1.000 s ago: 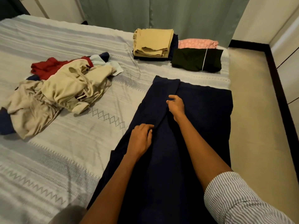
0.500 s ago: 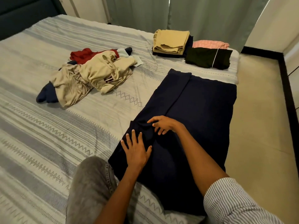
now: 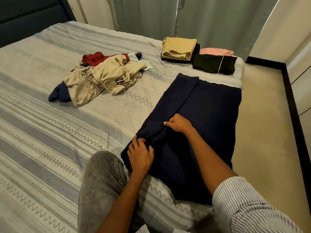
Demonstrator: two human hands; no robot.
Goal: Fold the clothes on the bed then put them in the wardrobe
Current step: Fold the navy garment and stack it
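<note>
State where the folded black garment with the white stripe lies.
The black garment lies at the bed's far right corner, before the pink garment.

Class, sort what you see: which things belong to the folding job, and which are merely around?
Job: navy garment, both hands, unfolded heap, folded stacks, bed.
Around: curtains, floor, headboard.

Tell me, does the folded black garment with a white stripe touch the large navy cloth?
Apart. In the head view, a band of striped bedspread shows plainly between the black garment and the navy cloth.
</note>
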